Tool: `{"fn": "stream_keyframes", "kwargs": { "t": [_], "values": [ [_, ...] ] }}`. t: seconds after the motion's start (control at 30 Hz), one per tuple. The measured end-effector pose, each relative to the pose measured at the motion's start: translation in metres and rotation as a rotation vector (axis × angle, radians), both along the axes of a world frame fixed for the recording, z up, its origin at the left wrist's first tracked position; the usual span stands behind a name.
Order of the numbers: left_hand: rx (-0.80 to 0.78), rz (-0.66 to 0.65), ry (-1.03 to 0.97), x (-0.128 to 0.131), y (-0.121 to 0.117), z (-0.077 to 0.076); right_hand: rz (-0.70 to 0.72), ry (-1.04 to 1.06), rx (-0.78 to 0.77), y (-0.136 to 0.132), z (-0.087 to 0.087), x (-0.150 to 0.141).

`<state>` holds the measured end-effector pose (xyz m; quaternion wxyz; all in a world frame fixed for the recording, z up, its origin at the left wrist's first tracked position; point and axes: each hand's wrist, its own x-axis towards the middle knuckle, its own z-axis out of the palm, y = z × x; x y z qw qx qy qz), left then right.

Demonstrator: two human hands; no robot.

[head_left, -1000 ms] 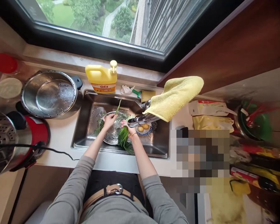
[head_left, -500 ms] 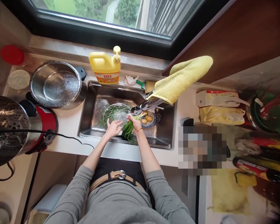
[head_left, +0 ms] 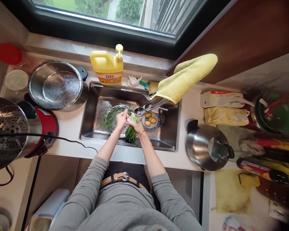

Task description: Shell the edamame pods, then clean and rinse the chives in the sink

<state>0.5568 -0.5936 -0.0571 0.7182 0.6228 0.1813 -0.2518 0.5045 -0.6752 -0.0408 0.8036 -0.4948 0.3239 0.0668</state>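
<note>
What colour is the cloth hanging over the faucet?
Yellow cloth, seen in the head view.

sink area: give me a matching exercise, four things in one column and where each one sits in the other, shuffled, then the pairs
Things:
1. potatoes
2. yellow cloth
3. detergent bottle
4. kettle

Places:
A. on the ledge behind the sink
B. on the counter right of the sink
C. on a blue-rimmed plate in the sink
D. draped over the faucet

Pairs: 1-C, 2-D, 3-A, 4-B
</note>
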Motion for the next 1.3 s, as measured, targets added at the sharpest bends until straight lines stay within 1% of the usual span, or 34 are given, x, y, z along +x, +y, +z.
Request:
{"fn": "stream_keyframes", "kwargs": {
  "t": [0.03, 0.1, 0.17, 0.2, 0.27, 0.37, 0.43, 0.53, 0.6, 0.67, 0.73, 0.8, 0.87, 0.9, 0.93, 0.97, 1.03, 1.17, 1.23, 1.3],
  "values": [
    [-0.02, -0.022, 0.023, 0.0, 0.0, 0.001, -0.018, 0.01, -0.006, 0.0, -0.001, -0.001],
    [-0.091, -0.135, 0.038, 0.0, 0.004, 0.003, -0.047, 0.028, -0.006, -0.002, -0.003, -0.003],
    [-0.147, -0.271, -0.005, 0.001, 0.009, 0.006, -0.049, 0.049, 0.003, -0.004, -0.004, -0.004],
    [-0.155, -0.314, -0.04, 0.002, 0.012, 0.007, -0.038, 0.06, 0.007, -0.006, -0.004, -0.003],
    [-0.151, -0.329, -0.108, 0.005, 0.017, 0.008, 0.005, 0.072, 0.017, -0.009, -0.003, -0.002],
    [-0.137, -0.333, -0.155, 0.013, 0.023, 0.008, 0.044, 0.072, 0.026, -0.012, 0.0, 0.0],
    [-0.054, -0.364, -0.215, 0.019, 0.027, 0.007, 0.049, 0.08, 0.021, -0.011, 0.001, 0.003],
    [0.206, -0.379, -0.395, 0.023, 0.03, 0.008, 0.049, 0.08, -0.047, -0.007, -0.002, 0.01],
    [0.345, -0.4, -0.53, 0.02, 0.03, 0.012, -0.015, 0.076, -0.124, -0.003, -0.007, 0.017],
    [0.39, -0.418, -0.633, 0.012, 0.028, 0.018, -0.132, 0.078, -0.197, 0.0, -0.013, 0.025],
    [0.373, -0.375, -0.682, 0.006, 0.026, 0.025, -0.23, 0.091, -0.245, 0.0, -0.02, 0.031],
    [0.345, -0.243, -0.652, 0.005, 0.027, 0.029, -0.244, 0.097, -0.233, -0.003, -0.024, 0.034],
    [0.295, -0.099, -0.536, 0.011, 0.029, 0.028, -0.18, 0.1, -0.152, -0.006, -0.024, 0.033],
    [0.252, -0.052, -0.459, 0.015, 0.032, 0.027, -0.145, 0.098, -0.106, -0.008, -0.023, 0.031],
    [0.198, -0.033, -0.384, 0.02, 0.034, 0.025, -0.117, 0.094, -0.069, -0.009, -0.021, 0.029],
    [0.144, -0.042, -0.322, 0.025, 0.036, 0.022, -0.097, 0.087, -0.046, -0.01, -0.019, 0.027],
    [0.069, -0.108, -0.243, 0.03, 0.04, 0.018, -0.073, 0.057, -0.038, -0.01, -0.012, 0.024],
    [0.045, -0.257, -0.232, 0.026, 0.035, 0.013, 0.016, -0.023, -0.03, -0.01, -0.003, 0.021],
    [0.049, -0.264, -0.248, 0.025, 0.028, 0.011, 0.08, -0.023, 0.007, -0.011, 0.0, 0.018],
    [0.071, -0.181, -0.252, 0.03, 0.023, 0.009, 0.102, 0.01, 0.026, -0.014, 0.0, 0.015]
  ]
}}
